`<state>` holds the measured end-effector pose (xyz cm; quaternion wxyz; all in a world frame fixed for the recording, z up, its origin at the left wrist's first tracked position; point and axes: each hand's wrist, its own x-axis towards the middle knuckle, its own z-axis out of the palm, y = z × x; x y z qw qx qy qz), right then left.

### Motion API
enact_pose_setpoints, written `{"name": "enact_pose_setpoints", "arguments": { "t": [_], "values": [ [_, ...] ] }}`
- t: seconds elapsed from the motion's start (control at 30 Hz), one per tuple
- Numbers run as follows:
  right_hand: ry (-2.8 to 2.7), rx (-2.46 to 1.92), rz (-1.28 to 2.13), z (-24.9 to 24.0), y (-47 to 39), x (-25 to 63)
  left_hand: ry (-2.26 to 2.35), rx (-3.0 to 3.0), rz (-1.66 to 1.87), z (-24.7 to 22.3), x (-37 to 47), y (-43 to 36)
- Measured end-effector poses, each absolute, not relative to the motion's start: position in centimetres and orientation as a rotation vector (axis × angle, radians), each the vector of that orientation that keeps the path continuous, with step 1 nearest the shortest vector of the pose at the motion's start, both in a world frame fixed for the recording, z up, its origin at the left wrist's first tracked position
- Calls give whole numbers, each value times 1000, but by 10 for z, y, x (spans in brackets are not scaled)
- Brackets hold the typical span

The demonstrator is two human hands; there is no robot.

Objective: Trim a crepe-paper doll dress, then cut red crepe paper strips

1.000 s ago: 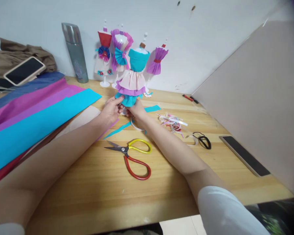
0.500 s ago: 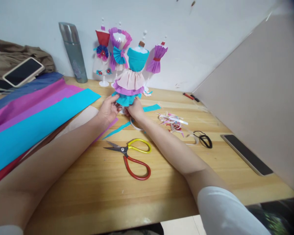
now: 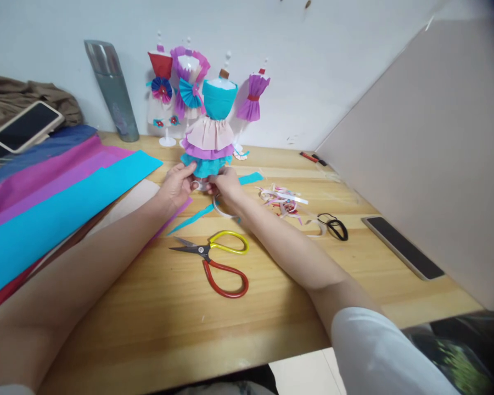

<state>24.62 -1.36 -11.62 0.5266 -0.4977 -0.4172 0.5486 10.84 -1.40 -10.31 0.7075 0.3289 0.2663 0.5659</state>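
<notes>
A small dress-form mannequin in a tiered crepe-paper dress (image 3: 211, 135) stands before me, with a turquoise bodice and pale pink, purple and turquoise ruffles. My left hand (image 3: 177, 184) is closed at the left of the lowest ruffle, its thumb lying over the turquoise hem. Curled fingers of my right hand (image 3: 227, 184) hold the hem's lower right side, partly hidden from view. Beneath the skirt a bit of the white stand shows between the hands. Open-bladed scissors (image 3: 206, 252) with yellow and red handles lie nearer to me on the wooden table.
Three other dressed mannequins, one in purple (image 3: 253, 97), stand along the wall. A flask (image 3: 117, 99) leans beside them. Crepe-paper sheets (image 3: 66, 208) and a phone (image 3: 27, 126) are at left. Paper scraps (image 3: 282, 198), a black hair tie (image 3: 336, 228) and a dark flat device (image 3: 401, 247) lie right.
The view has swung slightly, so everything sits a little further left. Both hands stay at the skirt's hem, with only slight finger movement.
</notes>
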Motion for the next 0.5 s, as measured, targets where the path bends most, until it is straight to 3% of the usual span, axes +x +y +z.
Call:
{"name": "enact_pose_setpoints", "arguments": {
  "t": [0.5],
  "values": [
    [-750, -897, 1673, -107, -50, 231, 669, 836, 1272, -106, 101, -12]
  ]
}}
